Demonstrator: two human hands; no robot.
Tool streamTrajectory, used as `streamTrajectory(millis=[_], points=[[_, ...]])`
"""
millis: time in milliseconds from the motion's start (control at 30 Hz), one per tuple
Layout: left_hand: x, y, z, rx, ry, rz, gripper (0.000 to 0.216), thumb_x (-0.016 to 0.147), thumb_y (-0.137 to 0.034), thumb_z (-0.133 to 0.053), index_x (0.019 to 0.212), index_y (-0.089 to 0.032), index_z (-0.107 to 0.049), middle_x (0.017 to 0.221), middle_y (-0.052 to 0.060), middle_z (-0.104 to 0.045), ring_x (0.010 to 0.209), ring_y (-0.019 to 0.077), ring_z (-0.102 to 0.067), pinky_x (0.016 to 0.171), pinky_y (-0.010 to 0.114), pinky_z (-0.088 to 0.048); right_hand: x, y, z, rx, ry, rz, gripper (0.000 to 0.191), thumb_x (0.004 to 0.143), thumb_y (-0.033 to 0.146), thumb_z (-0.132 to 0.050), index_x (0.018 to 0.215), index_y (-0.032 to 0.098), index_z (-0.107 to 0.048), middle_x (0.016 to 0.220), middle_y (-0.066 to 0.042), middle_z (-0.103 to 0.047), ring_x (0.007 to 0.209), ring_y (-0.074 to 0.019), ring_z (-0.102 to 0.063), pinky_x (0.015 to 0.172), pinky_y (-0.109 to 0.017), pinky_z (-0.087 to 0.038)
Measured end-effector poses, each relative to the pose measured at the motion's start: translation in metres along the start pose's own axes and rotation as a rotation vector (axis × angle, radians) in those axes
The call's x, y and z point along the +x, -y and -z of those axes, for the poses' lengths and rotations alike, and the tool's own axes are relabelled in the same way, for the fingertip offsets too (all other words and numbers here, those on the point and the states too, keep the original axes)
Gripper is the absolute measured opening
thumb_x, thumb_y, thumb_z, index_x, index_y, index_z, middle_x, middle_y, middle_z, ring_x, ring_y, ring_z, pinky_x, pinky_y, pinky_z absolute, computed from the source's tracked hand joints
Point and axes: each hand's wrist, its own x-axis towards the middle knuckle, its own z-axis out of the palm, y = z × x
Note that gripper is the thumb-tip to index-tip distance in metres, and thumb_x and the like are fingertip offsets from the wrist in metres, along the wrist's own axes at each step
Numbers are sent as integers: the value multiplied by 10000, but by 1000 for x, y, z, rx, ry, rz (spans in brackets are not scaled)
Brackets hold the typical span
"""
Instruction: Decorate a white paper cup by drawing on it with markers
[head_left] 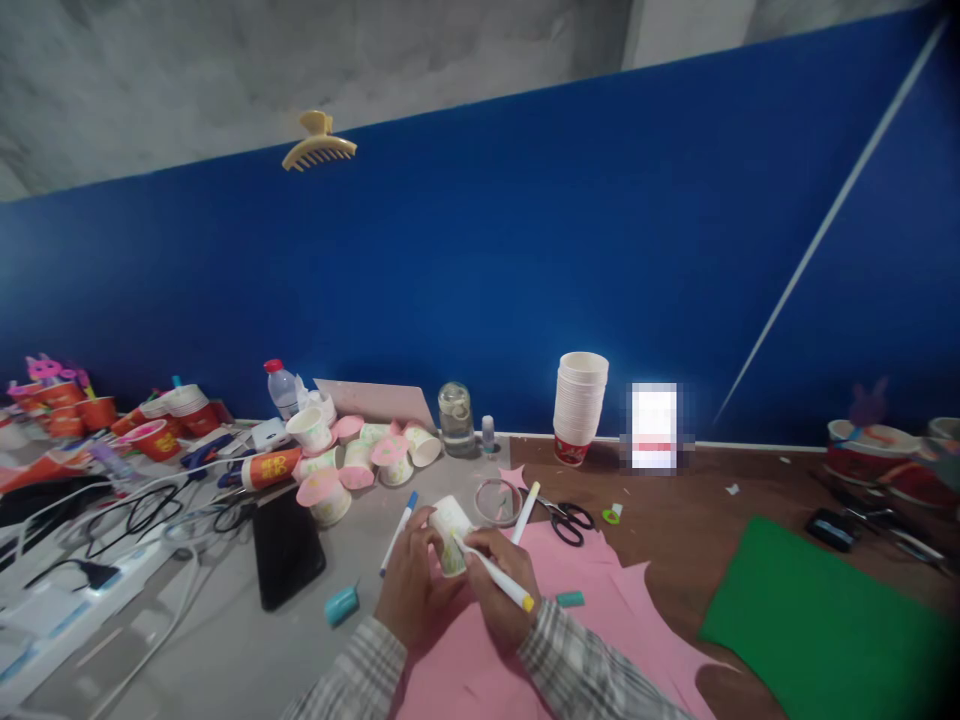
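Observation:
My left hand (412, 575) is wrapped round a white paper cup (451, 520) with yellow-green marks on its side. In my right hand (506, 580) is a white marker (504, 582) with a yellow end, its tip against the cup's side. Both hands are over pink paper (577, 560) on the table. A second white marker with a yellow cap (526, 512) lies just beyond my right hand. To the left of the cup rests a white marker with a blue cap (400, 532).
Several decorated paper cups (358, 462) lie at the back left, near a black phone (287, 548). Scissors (566, 518), a tape roll (499, 502) and a cup stack (581, 405) are beyond the pink paper. Green paper (817, 620) lies right. Cables and a power strip (82, 610) occupy the left.

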Motion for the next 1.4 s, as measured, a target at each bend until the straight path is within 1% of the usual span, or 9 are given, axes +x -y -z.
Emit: streamTrajectory(millis=[133,233,367,600,733,833,933,1100,1400], points=[[0,-2,1,-20,4,14,418,612,-492,-659,864,-221,-465,1128,121,-497,1040,306,-502,770,470,-506,1,-2,0,18,-13,19,142,686,167,-606,794,227,-673,642,22,-702,511,-170,-634,465,-203,-484],[1,-3,1,-31,9,29,398,617,-475,-659,856,-225,-462,1139,117,-491,1056,307,-492,792,482,-499,1,-3,0,-1,1,53,145,688,171,-605,800,231,-676,677,12,-709,542,-182,-644,488,-217,-493],[0,-2,0,-18,-1,17,417,607,-497,-660,858,-229,-460,1123,120,-501,1047,313,-498,773,485,-507,1,-3,1,1,6,28,141,698,180,-599,807,231,-673,671,13,-709,537,-184,-644,489,-221,-495],[2,-4,2,-13,-14,-9,432,611,-499,-660,889,-230,-466,1123,119,-504,1037,297,-504,771,463,-512,2,-2,1,-16,-16,42,124,702,184,-590,785,223,-674,636,12,-694,514,-185,-633,492,-232,-498],[3,-5,2,-14,-15,4,411,627,-514,-638,866,-231,-461,1136,120,-492,1012,292,-518,744,453,-519,2,-3,1,-13,8,50,131,693,174,-599,779,236,-675,681,11,-702,573,-190,-651,522,-226,-508],[2,-4,1,-11,-12,11,418,617,-523,-641,857,-234,-459,1128,115,-494,995,290,-526,722,446,-524,2,-1,1,-14,-8,44,133,691,165,-594,772,234,-673,672,10,-698,563,-187,-646,526,-227,-509],[2,-4,1,-15,-2,30,419,616,-511,-649,861,-233,-453,1127,116,-489,990,285,-526,727,447,-519,2,0,2,-10,26,73,123,695,168,-587,753,236,-671,675,9,-691,578,-191,-647,534,-230,-509],[1,-3,1,-24,17,31,433,610,-508,-659,874,-235,-453,1137,117,-481,1020,298,-505,746,461,-507,2,-1,2,-16,-22,60,133,693,174,-579,770,240,-667,631,19,-682,507,-185,-627,471,-227,-492],[0,1,0,-19,16,26,429,611,-509,-652,877,-237,-454,1141,114,-477,1024,303,-509,741,460,-510,2,0,2,-15,-17,49,141,680,150,-581,759,229,-666,663,17,-690,529,-173,-633,473,-205,-483]])
